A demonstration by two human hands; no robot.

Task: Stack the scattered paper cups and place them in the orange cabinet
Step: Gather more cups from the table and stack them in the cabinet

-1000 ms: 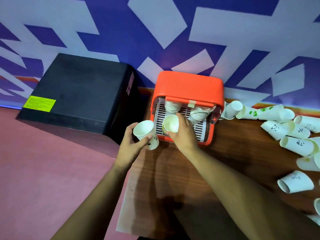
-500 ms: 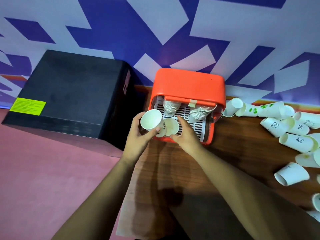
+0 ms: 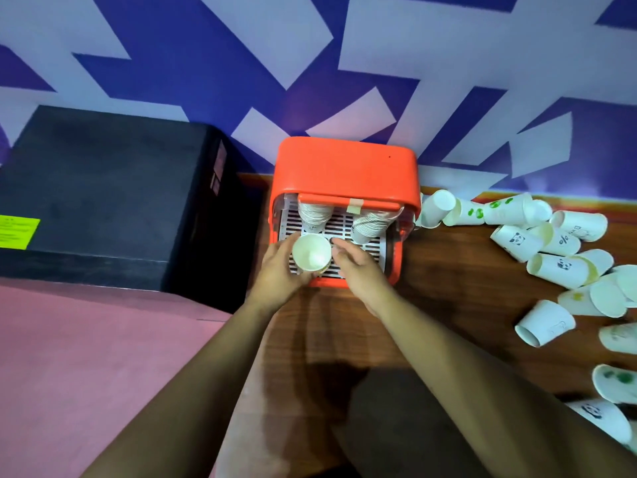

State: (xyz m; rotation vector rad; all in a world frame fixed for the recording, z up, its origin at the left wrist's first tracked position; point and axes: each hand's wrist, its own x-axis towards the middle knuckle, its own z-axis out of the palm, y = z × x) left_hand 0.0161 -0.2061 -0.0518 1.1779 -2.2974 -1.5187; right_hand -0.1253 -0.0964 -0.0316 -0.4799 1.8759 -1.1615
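The orange cabinet (image 3: 346, 167) stands open at the back of the wooden table (image 3: 448, 305), with a white slatted rack (image 3: 344, 225) inside. Two stacks of paper cups (image 3: 314, 215) (image 3: 370, 225) stand on the rack. My left hand (image 3: 279, 270) grips a white paper cup (image 3: 310, 251), mouth up, at the rack's front left. A second cup appears nested under it. My right hand (image 3: 358, 267) is beside that cup with fingers relaxed, touching its right side. Several scattered cups (image 3: 558, 267) lie on their sides at the right.
A black box (image 3: 113, 201) with a yellow label stands left of the cabinet, off the table's edge. Pink floor lies below it. A blue and white patterned wall rises behind everything. More loose cups (image 3: 613, 381) lie near the table's right edge.
My left hand brought its cup rightward over the cup my right hand was holding, so the two now sit together. My right hand let go and its fingers have loosened.
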